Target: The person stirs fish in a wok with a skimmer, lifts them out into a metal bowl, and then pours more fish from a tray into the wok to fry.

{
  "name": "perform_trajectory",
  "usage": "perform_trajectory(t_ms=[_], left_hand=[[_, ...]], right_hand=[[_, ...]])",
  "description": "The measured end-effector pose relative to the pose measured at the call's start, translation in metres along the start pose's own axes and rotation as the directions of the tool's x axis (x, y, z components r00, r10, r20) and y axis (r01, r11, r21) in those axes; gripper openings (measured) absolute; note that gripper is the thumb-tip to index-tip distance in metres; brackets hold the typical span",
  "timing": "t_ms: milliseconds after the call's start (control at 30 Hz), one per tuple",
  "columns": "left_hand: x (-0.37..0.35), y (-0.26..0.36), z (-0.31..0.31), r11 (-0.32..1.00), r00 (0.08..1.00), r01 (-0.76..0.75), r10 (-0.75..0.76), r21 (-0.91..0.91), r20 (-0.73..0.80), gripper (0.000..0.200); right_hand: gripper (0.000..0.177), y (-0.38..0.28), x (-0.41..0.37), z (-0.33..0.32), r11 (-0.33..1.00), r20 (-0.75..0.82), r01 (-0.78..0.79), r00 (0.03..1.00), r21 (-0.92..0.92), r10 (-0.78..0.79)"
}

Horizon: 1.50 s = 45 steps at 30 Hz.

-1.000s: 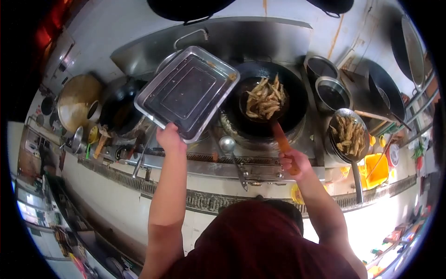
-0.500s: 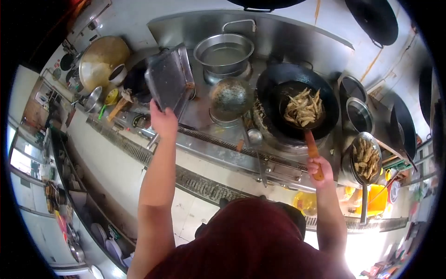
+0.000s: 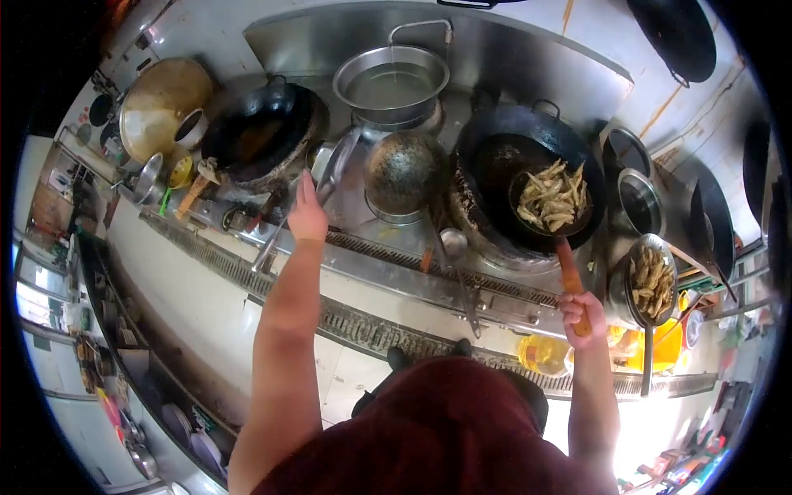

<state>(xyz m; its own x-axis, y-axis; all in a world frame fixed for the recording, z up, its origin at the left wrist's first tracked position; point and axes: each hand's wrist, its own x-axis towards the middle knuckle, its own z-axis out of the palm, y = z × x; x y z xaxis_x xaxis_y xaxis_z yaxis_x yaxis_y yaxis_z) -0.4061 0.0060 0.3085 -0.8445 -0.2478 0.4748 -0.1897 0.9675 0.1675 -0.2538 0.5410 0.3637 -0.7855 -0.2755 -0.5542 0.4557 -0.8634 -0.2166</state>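
Note:
My right hand grips the wooden handle of a round skimmer. Fried pieces, which look like small fish, lie heaped on it over the dark wok. At the left, my left hand is seen side-on, fingers pointing up and close together. Right against it is a narrow shiny metal piece, apparently the rectangular metal tray turned edge-on; its face is hidden. Beyond that hand sits another black wok, holding a little dark liquid.
A metal basin of water stands under a tap. Between the woks is a round-bottomed pan, with a ladle beside it. More fried pieces fill a handled strainer at right. A floor drain grate runs along the stove.
My left hand has swung the tray from face-on to nearly edge-on and slightly right, uncovering the left wok. My right hand has shifted the skimmer slightly right and down.

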Motion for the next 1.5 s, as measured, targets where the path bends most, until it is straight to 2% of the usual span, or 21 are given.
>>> perform_trajectory(t_ms=[33, 100, 167, 300, 367, 400, 433, 467, 500, 533, 567, 600, 633, 667, 767, 867, 967, 1200, 1300, 1400, 1500], left_hand=[[0.004, -0.004, 0.0, 0.999, 0.995, -0.041, 0.042, 0.022, -0.088, 0.074], [0.007, -0.007, 0.002, 0.999, 0.991, -0.054, 0.054, 0.004, -0.119, 0.073], [0.005, -0.009, 0.003, 0.999, 0.986, 0.007, -0.013, 0.04, 0.168, 0.073], [0.014, -0.003, -0.013, 0.992, 0.985, 0.095, -0.106, 0.082, 0.137, 0.071], [0.016, -0.012, -0.015, 0.996, 0.993, 0.057, -0.065, -0.072, -0.103, 0.074], [0.014, -0.004, -0.036, 0.976, 0.982, 0.134, -0.154, -0.17, -0.113, 0.068], [0.011, -0.008, -0.038, 0.976, 0.98, 0.141, -0.162, -0.169, -0.118, 0.068], [0.009, -0.016, -0.041, 0.934, 0.94, 0.231, -0.287, -0.272, -0.186, 0.067], [0.006, -0.021, -0.047, 0.874, 0.878, 0.306, -0.413, -0.378, -0.242, 0.066], [0.004, -0.019, -0.056, 0.747, 0.815, 0.359, -0.543, -0.559, -0.203, 0.056], [-0.002, -0.023, -0.057, 0.745, 0.804, 0.368, -0.556, -0.556, -0.212, 0.056], [-0.009, -0.026, -0.06, 0.404, 0.731, 0.344, -0.682, -0.848, -0.028, 0.052], [-0.017, -0.028, -0.065, -0.019, 0.675, 0.25, -0.714, -0.968, 0.188, 0.049], [-0.029, -0.029, -0.07, -0.178, 0.718, 0.2, -0.642, -0.963, 0.268, 0.047], [-0.056, -0.015, -0.093, -0.311, 0.631, 0.332, -0.628, -0.891, 0.455, 0.052], [-0.076, 0.008, -0.107, -0.379, 0.656, 0.227, -0.621, -0.897, 0.429, 0.05], [-0.088, 0.026, -0.121, -0.413, 0.667, 0.194, -0.61, -0.89, 0.428, 0.05], [-0.105, 0.037, -0.132, -0.523, 0.624, 0.255, -0.553, -0.813, 0.551, 0.051], [-0.115, 0.031, -0.122, -0.521, 0.646, 0.224, -0.553, -0.824, 0.526, 0.05], [-0.124, 0.029, -0.117, -0.545, 0.57, 0.292, -0.56, -0.786, 0.6, 0.051], [-0.153, 0.009, -0.085, -0.551, 0.583, 0.332, -0.518, -0.765, 0.626, 0.049]], right_hand=[[0.028, 0.0, 0.001, 0.001, 1.0, 0.024, 0.005, 1.0, -0.005, -0.005], [0.028, -0.001, 0.005, -0.001, 1.0, 0.046, 0.009, 0.999, -0.007, -0.009], [0.029, -0.002, 0.007, -0.009, 0.998, -0.02, 0.013, 1.0, 0.068, -0.011], [0.029, -0.003, 0.005, 0.0, 1.0, 0.007, 0.03, 1.0, 0.009, -0.03], [0.029, -0.004, 0.005, 0.001, 1.0, 0.03, 0.021, 0.999, 0.011, -0.021], [0.029, -0.005, 0.004, 0.0, 1.0, 0.031, 0.017, 0.999, 0.006, -0.018], [0.028, -0.006, 0.005, 0.0, 1.0, 0.019, 0.026, 0.999, -0.002, -0.026], [0.028, -0.005, 0.006, 0.0, 0.999, 0.008, 0.031, 0.999, -0.011, -0.031], [0.028, -0.006, 0.007, -0.003, 1.0, 0.015, 0.022, 1.0, -0.02, -0.021], [0.028, -0.008, 0.008, -0.007, 0.999, 0.018, 0.026, 1.0, -0.024, -0.026], [0.029, -0.009, 0.01, -0.009, 0.999, 0.02, 0.028, 0.999, -0.028, -0.027], [0.029, -0.009, 0.01, -0.007, 1.0, 0.043, -0.004, 0.999, -0.024, 0.005], [0.029, -0.009, 0.009, -0.004, 0.999, 0.05, -0.022, 0.998, -0.038, 0.024], [0.03, -0.008, 0.008, 0.0, 0.999, 0.054, -0.035, 0.998, -0.023, 0.036], [0.03, -0.01, 0.011, -0.002, 0.998, 0.045, -0.04, 0.998, -0.05, 0.042], [0.031, -0.014, 0.014, -0.005, 0.993, 0.116, -0.11, 0.987, -0.037, 0.114], [0.031, -0.016, 0.014, -0.004, 0.993, 0.114, -0.076, 0.99, -0.095, 0.087], [0.028, -0.013, 0.01, 0.005, 0.989, 0.046, -0.025, 0.998, -0.146, 0.032], [0.025, -0.012, 0.013, 0.006, 0.98, 0.043, -0.009, 0.999, -0.197, 0.018], [0.023, -0.012, 0.011, 0.012, 0.977, 0.056, -0.018, 0.998, -0.212, 0.03], [0.023, -0.022, 0.029, 0.007, 0.972, -0.059, 0.027, 0.997, -0.235, -0.042]])
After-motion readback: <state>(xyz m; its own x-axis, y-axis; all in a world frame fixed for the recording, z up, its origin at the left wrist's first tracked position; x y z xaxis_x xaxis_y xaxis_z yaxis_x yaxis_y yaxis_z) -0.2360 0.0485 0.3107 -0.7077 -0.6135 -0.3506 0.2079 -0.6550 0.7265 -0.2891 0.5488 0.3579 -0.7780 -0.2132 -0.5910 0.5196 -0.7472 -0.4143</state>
